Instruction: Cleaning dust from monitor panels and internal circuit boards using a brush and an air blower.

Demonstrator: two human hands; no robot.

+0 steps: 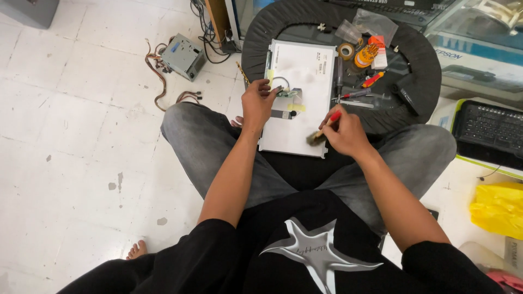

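Note:
A white flat panel (305, 68) lies across my knees and the edge of a round black stool top (419, 60). My left hand (257, 103) rests on the panel's left part, fingertips touching a small green circuit board (289, 93) with yellow tape beside it. My right hand (343, 133) is closed around a red-handled brush (322, 130), its bristles touching the panel's lower right edge.
On the stool lie screwdrivers (357, 93), a tape roll (345, 51), an orange bit set (366, 54) and plastic bags. A grey power supply unit (183, 55) with cables sits on the tiled floor to the left. At right are a black keyboard (490, 130) and a yellow bag (498, 209).

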